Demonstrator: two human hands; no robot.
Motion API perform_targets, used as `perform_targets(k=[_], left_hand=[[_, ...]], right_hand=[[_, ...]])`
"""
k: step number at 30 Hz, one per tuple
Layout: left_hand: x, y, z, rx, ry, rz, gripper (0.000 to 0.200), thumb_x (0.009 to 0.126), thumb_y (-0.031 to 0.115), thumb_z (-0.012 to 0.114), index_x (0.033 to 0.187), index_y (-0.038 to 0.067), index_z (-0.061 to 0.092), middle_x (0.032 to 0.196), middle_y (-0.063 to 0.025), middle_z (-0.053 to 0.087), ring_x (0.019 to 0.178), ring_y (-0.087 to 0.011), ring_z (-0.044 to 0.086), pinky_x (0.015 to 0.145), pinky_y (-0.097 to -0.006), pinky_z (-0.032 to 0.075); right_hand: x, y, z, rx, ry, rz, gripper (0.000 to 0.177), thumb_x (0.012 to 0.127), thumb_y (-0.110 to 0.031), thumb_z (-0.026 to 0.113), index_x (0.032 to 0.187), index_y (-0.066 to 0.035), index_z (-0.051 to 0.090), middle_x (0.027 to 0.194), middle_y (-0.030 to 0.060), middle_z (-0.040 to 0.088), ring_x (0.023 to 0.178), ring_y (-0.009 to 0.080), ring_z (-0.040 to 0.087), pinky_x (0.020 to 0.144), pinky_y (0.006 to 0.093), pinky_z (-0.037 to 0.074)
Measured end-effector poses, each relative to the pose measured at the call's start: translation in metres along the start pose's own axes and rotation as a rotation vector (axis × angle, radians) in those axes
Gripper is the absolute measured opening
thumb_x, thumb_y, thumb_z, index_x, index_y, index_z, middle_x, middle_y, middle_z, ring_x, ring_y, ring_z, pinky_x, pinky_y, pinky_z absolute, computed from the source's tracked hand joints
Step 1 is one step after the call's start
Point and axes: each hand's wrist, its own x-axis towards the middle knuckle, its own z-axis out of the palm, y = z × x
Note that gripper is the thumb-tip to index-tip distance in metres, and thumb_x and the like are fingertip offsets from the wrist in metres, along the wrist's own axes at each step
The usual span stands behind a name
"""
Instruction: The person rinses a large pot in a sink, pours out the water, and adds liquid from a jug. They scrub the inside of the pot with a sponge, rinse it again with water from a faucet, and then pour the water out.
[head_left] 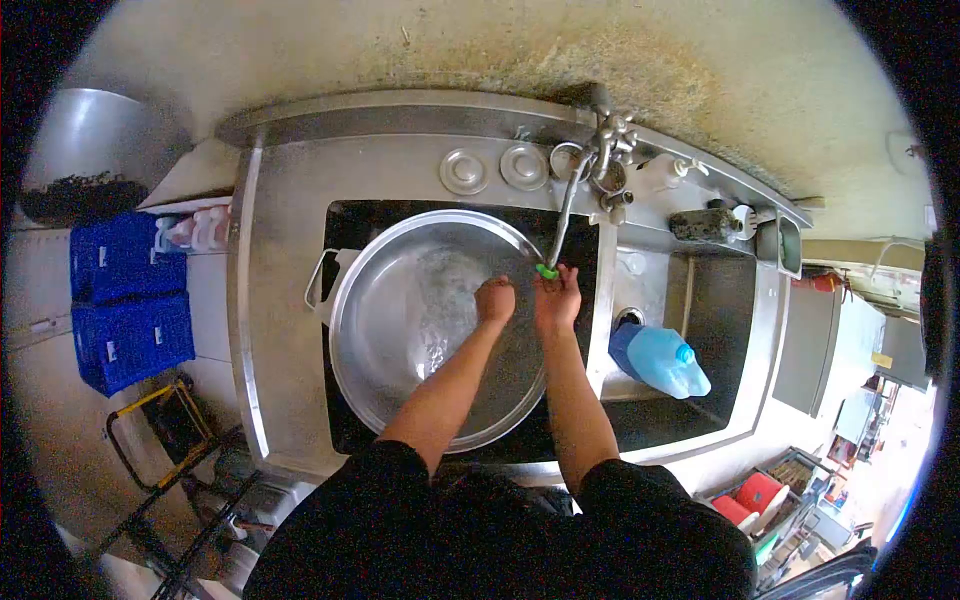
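Note:
A large round metal pot (385, 300) rests in the left sink basin, with rippling water at its bottom. Over its right half, my left hand (494, 301) is closed in a fist, and whatever it may hold is hidden. My right hand (558, 300) is up at the pot's right rim. Its fingers close around a small bright green piece (546, 271) at the lower end of the tap spout (566, 215). The spout reaches down from the wall tap (612, 140) to the rim.
In the right basin (735, 340) lies a large plastic bottle (665, 360) with blue liquid. Small round metal lids (465, 172), a pump bottle (665, 172) and a small metal container (780, 245) line the back ledge. Blue crates (130, 300) stand at left.

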Motion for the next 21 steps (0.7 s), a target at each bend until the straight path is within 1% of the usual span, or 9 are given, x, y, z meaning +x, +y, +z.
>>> perform_targets(k=[2, 4, 5, 7, 8, 11, 15, 19, 21], left_hand=[[0.0, 0.01, -0.018, 0.041, 0.005, 0.098, 0.034, 0.089, 0.033, 0.05, 0.078, 0.006, 0.067, 0.085, -0.0198, 0.067, 0.083, -0.04, 0.063, 0.08, -0.0482, 0.048], [-0.011, 0.047, -0.076, -0.255, -0.298, -0.09, 0.033, 0.091, 0.034, 0.053, 0.086, 0.006, 0.069, 0.082, -0.0148, 0.069, 0.078, -0.0291, 0.067, 0.074, -0.0394, 0.052], [-0.012, 0.041, -0.079, -0.331, -0.233, 0.031, 0.029, 0.09, 0.032, 0.055, 0.087, 0.006, 0.068, 0.081, -0.0131, 0.069, 0.077, -0.0259, 0.067, 0.072, -0.037, 0.052], [-0.016, 0.024, -0.083, -0.482, -0.105, 0.273, 0.022, 0.089, 0.026, 0.059, 0.088, 0.005, 0.068, 0.078, -0.0096, 0.069, 0.074, -0.0194, 0.067, 0.069, -0.0322, 0.052], [-0.027, 0.054, -0.137, -0.383, -0.156, 0.164, 0.013, 0.087, 0.016, 0.062, 0.089, 0.004, 0.067, 0.079, -0.0085, 0.07, 0.073, -0.0178, 0.067, 0.069, -0.0303, 0.051], [-0.021, 0.04, -0.22, -0.249, 0.023, 0.24, 0.017, 0.089, 0.018, 0.06, 0.091, 0.003, 0.068, 0.078, -0.012, 0.068, 0.073, -0.0199, 0.067, 0.069, -0.0319, 0.051], [-0.016, 0.048, -0.362, 0.155, 0.249, 0.252, 0.044, 0.085, 0.035, 0.068, 0.112, 0.001, 0.062, 0.114, -0.0196, 0.062, 0.107, -0.0314, 0.058, 0.091, -0.0414, 0.045], [0.005, -0.033, -0.383, 0.488, 0.174, 0.213, 0.087, 0.073, 0.051, 0.075, 0.133, -0.004, 0.042, 0.132, -0.0281, 0.044, 0.123, -0.0404, 0.042, 0.104, -0.046, 0.034], [0.014, -0.043, -0.385, 0.45, -0.044, 0.157, 0.102, 0.069, 0.056, 0.076, 0.137, -0.006, 0.035, 0.134, -0.0308, 0.04, 0.125, -0.0424, 0.039, 0.106, -0.0467, 0.032]], right_hand=[[0.031, 0.013, -0.028, 0.233, 0.268, 0.002, 0.024, 0.098, -0.024, 0.05, 0.097, -0.001, 0.057, 0.101, 0.0108, 0.061, 0.094, 0.0223, 0.06, 0.083, 0.0345, 0.051], [0.038, 0.018, -0.037, 0.082, 0.019, 0.064, 0.025, 0.099, -0.023, 0.048, 0.097, 0.0, 0.057, 0.098, 0.0113, 0.062, 0.092, 0.0223, 0.061, 0.082, 0.0326, 0.053], [0.038, 0.022, -0.037, 0.007, -0.104, 0.096, 0.025, 0.1, -0.023, 0.047, 0.098, 0.0, 0.057, 0.097, 0.0115, 0.063, 0.091, 0.0223, 0.062, 0.081, 0.0316, 0.054], [0.023, 0.021, -0.026, -0.443, -0.038, 0.106, 0.024, 0.097, -0.027, 0.052, 0.093, -0.005, 0.06, 0.079, 0.0068, 0.062, 0.071, 0.02, 0.062, 0.064, 0.0275, 0.051], [0.013, 0.018, -0.03, -0.651, 0.004, 0.121, 0.025, 0.096, -0.03, 0.054, 0.09, -0.006, 0.061, 0.075, 0.0053, 0.061, 0.066, 0.0193, 0.061, 0.06, 0.0266, 0.05], [-0.002, 0.02, -0.075, -1.411, 0.111, -0.231, 0.042, 0.091, -0.044, 0.058, 0.071, -0.007, 0.06, 0.055, 0.0065, 0.05, 0.055, 0.0243, 0.057, 0.055, 0.0374, 0.046], [-0.13, -0.019, -0.065, -1.739, 0.066, -0.304, 0.041, 0.086, -0.042, 0.065, 0.095, -0.002, 0.059, 0.079, 0.0168, 0.061, 0.076, 0.0306, 0.062, 0.07, 0.0436, 0.047], [-0.196, -0.02, -0.123, -1.663, -0.019, -0.307, 0.067, 0.08, -0.033, 0.076, 0.13, -0.01, 0.038, 0.122, 0.0183, 0.053, 0.105, 0.0327, 0.056, 0.081, 0.047, 0.048], [-0.197, 0.001, -0.156, -1.462, 0.237, 0.202, 0.078, 0.08, -0.031, 0.075, 0.136, -0.014, 0.025, 0.13, 0.0173, 0.046, 0.112, 0.0339, 0.052, 0.084, 0.0538, 0.046]])
